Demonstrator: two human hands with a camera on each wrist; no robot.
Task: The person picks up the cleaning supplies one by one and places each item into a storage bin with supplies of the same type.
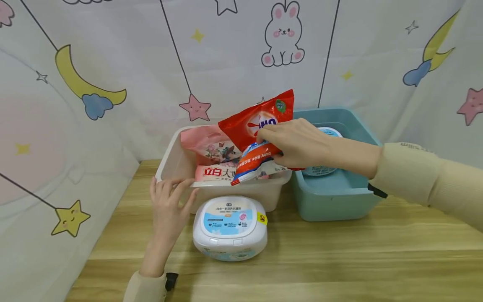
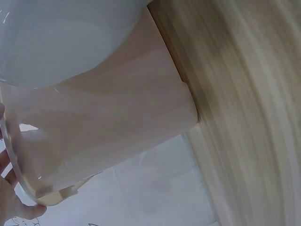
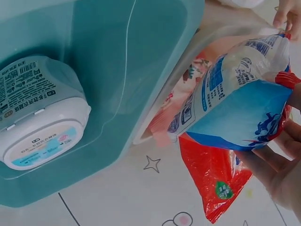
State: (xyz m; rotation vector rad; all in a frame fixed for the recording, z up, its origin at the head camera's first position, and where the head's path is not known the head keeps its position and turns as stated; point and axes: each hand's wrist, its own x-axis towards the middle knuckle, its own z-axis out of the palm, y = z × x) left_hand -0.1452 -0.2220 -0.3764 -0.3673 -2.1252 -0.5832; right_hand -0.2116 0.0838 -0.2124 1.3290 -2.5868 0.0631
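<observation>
My right hand [image 1: 302,140] grips a red, white and blue OMO laundry powder bag [image 1: 249,126], tilted above the white plastic bin [image 1: 177,157]. In the right wrist view, fingers curl around the bag [image 3: 235,99], whose blue and white back shows. Pink Liby bags [image 1: 211,147] lie inside the white bin, partly hidden by the held one. My left hand [image 1: 170,205] holds that bin's near-left rim, fingers over the edge and thumb outside. Part of that hand [image 2: 14,197] shows at the rim in the left wrist view.
A white lidded laundry-capsule box [image 1: 230,226] stands on the wooden table [image 1: 339,260] before the white bin. To the right is a teal bin [image 1: 332,205] with a similar box [image 3: 42,113] inside. A cartoon-printed white cloth [image 1: 234,54] hangs behind.
</observation>
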